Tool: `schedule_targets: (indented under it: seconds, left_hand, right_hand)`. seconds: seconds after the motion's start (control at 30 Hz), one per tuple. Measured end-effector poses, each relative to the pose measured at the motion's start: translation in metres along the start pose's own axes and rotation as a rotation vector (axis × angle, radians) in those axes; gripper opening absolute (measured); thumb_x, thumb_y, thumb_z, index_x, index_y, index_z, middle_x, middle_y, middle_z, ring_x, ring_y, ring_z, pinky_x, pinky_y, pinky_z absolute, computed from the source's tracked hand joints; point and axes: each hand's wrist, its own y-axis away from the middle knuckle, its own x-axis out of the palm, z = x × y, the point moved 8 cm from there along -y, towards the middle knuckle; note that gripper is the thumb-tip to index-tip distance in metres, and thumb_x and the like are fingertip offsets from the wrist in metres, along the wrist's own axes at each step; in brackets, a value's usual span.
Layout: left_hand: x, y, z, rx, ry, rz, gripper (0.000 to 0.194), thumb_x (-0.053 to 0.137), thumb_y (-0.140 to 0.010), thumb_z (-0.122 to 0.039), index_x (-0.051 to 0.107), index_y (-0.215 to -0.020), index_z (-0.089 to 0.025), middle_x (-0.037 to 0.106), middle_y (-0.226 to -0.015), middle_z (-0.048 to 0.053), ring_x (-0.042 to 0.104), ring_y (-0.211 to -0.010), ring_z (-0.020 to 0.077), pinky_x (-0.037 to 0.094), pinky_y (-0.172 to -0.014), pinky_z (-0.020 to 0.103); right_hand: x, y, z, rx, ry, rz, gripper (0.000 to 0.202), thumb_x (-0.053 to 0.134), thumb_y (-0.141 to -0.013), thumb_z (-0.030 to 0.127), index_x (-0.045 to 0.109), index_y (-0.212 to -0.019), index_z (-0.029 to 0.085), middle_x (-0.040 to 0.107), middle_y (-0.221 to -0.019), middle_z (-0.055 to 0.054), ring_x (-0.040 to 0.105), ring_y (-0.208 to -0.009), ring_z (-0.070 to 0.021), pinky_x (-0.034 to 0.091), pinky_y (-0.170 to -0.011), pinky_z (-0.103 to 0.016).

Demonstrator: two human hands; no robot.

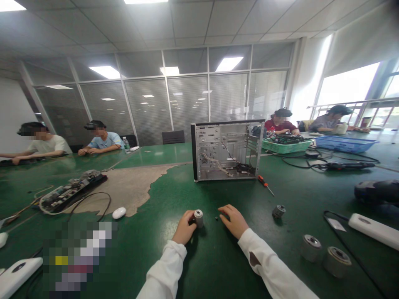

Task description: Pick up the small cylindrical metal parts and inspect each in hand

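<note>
Cylinder [199, 219] is held upright on or just over the table [162, 236], its long axis set vertical and its slotted top turned up. Its left flank is met by the left hand [185, 227], whose fingers and thumb are curled against it; this hand is by far the nearer to it. A small piece [216, 218] is seen to the right of the cylinder, in the gap between the hands, and is placed just beside the right hand's fingertips, on their left. The right hand [233, 221] is held loosely spread, with nothing seen to be grasped. Farther right, a second cylinder [279, 211] is left well apart from both hands. Beyond the hands, the case [207, 137] is stood on the table, with a screwdriver [264, 184] laid near its right lower corner.

The held cylinder's left side is covered by the fingers, and whether its base is borne by the table cannot be told. The small piece is too tiny for its shape or long axis to be made out. The right palm is hidden, and at lower left a patch [84, 257] is blurred beyond recognition.
</note>
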Motion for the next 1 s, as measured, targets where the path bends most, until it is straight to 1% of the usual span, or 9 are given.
schedule_targets:
  seconds: [0.2,0.3,0.43,0.5,0.6,0.73,0.83,0.9,1.0]
  left_hand:
    - [0.004,0.002,-0.007,0.016,-0.067,0.03,0.044,0.042,-0.054,0.002,0.061,-0.09,-0.016,0.056,-0.089,0.004,0.05,-0.088,0.0165,0.037,-0.082,0.028]
    - [0.005,0.003,-0.007,0.011,-0.052,0.041,0.041,0.044,-0.055,0.001,0.061,-0.089,-0.016,0.057,-0.087,0.004,0.052,-0.086,0.0156,0.038,-0.079,0.026]
    - [0.01,0.006,-0.009,-0.005,0.002,0.091,0.035,0.049,-0.06,-0.004,0.06,-0.091,-0.013,0.06,-0.087,0.005,0.055,-0.081,0.0151,0.04,-0.077,0.025]
    - [0.013,0.008,-0.012,-0.006,0.007,0.14,0.03,0.051,-0.063,-0.009,0.061,-0.091,-0.013,0.062,-0.087,0.005,0.056,-0.082,0.0154,0.04,-0.077,0.025]
    - [0.019,0.01,-0.016,0.005,-0.033,0.22,0.023,0.053,-0.066,-0.016,0.063,-0.086,-0.014,0.065,-0.086,0.003,0.056,-0.083,0.0157,0.039,-0.079,0.025]
    - [0.02,0.01,-0.015,0.012,-0.097,0.23,0.019,0.054,-0.066,-0.022,0.066,-0.08,-0.015,0.066,-0.083,0.003,0.057,-0.082,0.0162,0.039,-0.078,0.024]
    - [0.02,0.008,-0.012,-0.006,-0.102,0.222,0.02,0.053,-0.067,-0.024,0.066,-0.081,-0.016,0.066,-0.084,0.004,0.057,-0.082,0.017,0.039,-0.079,0.026]
    - [0.021,0.008,-0.01,-0.034,-0.091,0.229,0.022,0.053,-0.068,-0.026,0.065,-0.082,-0.015,0.066,-0.084,0.004,0.057,-0.083,0.0175,0.039,-0.079,0.027]
    - [0.021,0.007,-0.008,-0.081,-0.07,0.24,0.025,0.054,-0.068,-0.029,0.064,-0.085,-0.015,0.066,-0.084,0.005,0.058,-0.082,0.0181,0.04,-0.079,0.028]
  right_hand:
    - [-0.003,0.009,0.04,-0.157,-0.122,-0.011,0.033,0.044,-0.074,0.022,0.05,-0.106,0.021,0.053,-0.099,-0.007,0.05,-0.089,-0.018,0.04,-0.081,-0.034]
    - [0.004,0.014,0.051,-0.18,-0.163,0.009,0.043,0.046,-0.072,0.022,0.043,-0.115,0.022,0.049,-0.106,-0.008,0.051,-0.089,-0.018,0.042,-0.08,-0.035]
    - [0.011,0.018,0.061,-0.214,-0.156,0.026,0.053,0.048,-0.072,0.025,0.034,-0.122,0.025,0.043,-0.115,-0.008,0.045,-0.102,-0.0203,0.041,-0.083,-0.036]
    - [0.012,0.02,0.068,-0.253,-0.136,0.033,0.053,0.048,-0.073,0.026,0.034,-0.123,0.026,0.043,-0.115,-0.008,0.042,-0.105,-0.02,0.039,-0.086,-0.036]
    - [0.012,0.021,0.077,-0.296,-0.105,0.041,0.043,0.047,-0.075,0.026,0.041,-0.118,0.026,0.048,-0.108,-0.007,0.043,-0.101,-0.0187,0.037,-0.087,-0.035]
    - [0.012,0.022,0.081,-0.281,-0.068,0.07,0.03,0.046,-0.075,0.025,0.052,-0.105,0.024,0.053,-0.096,-0.006,0.047,-0.091,-0.0175,0.04,-0.08,-0.031]
    - [0.008,0.02,0.078,-0.245,-0.006,0.097,0.026,0.046,-0.074,0.024,0.054,-0.099,0.024,0.054,-0.091,-0.005,0.047,-0.087,-0.0172,0.039,-0.077,-0.029]
    - [0.003,0.018,0.072,-0.202,0.057,0.119,0.027,0.047,-0.073,0.024,0.054,-0.099,0.023,0.054,-0.091,-0.005,0.047,-0.088,-0.0176,0.038,-0.077,-0.028]
    - [-0.007,0.014,0.054,-0.1,0.156,0.169,0.024,0.048,-0.071,0.022,0.056,-0.094,0.021,0.054,-0.091,-0.005,0.047,-0.09,-0.0179,0.037,-0.077,-0.027]
